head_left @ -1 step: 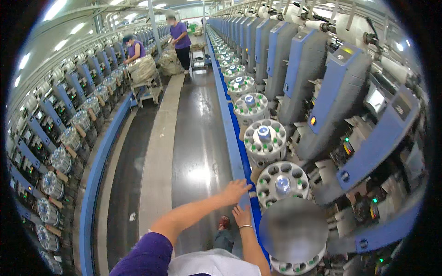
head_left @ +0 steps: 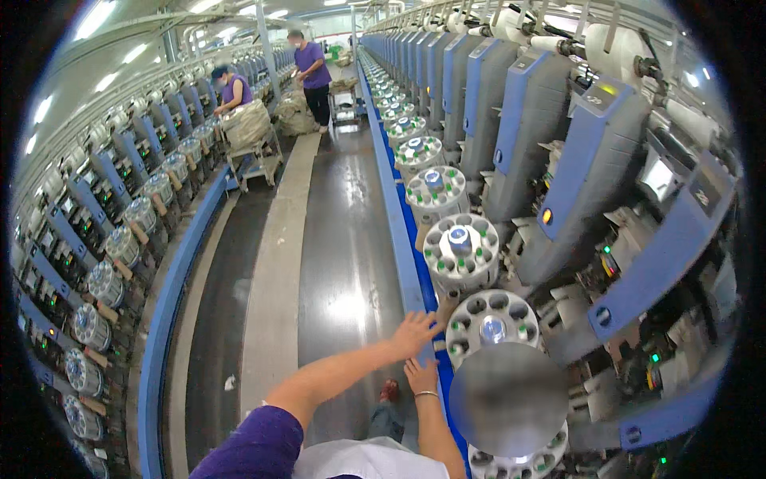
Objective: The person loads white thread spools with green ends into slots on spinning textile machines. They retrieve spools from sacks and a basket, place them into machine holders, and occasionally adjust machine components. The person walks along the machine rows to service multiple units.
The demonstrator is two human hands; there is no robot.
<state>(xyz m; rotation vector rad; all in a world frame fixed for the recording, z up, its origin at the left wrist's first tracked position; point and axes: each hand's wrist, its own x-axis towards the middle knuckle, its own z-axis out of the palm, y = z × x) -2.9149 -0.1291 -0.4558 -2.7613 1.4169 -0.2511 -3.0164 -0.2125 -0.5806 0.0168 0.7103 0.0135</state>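
Note:
My left hand [head_left: 415,334] reaches across from the lower left, fingers spread, over the long blue rail [head_left: 408,275]. Just below it, my right hand [head_left: 420,375], with a thin bracelet at the wrist, has its fingers stretched out at the same rail. I see nothing in either hand; whether they press on the rail, I cannot tell. Closest to them on the right is a round grey magazine [head_left: 493,302] with holes around a shiny centre, some holding green-tipped tubes. A blurred round patch hides part of it and of the magazine [head_left: 519,467] below.
Blue-and-grey winding units [head_left: 586,160] line the right, with white yarn packages [head_left: 608,49] above. Another machine row [head_left: 104,279] runs along the left behind a blue rail [head_left: 159,351]. Up the aisle, two people in purple stand near a cart [head_left: 259,164] with a large sack [head_left: 246,124].
The view has shifted slightly, so the near magazines and winding units sit a little lower. My hands keep almost the same pose at the rail.

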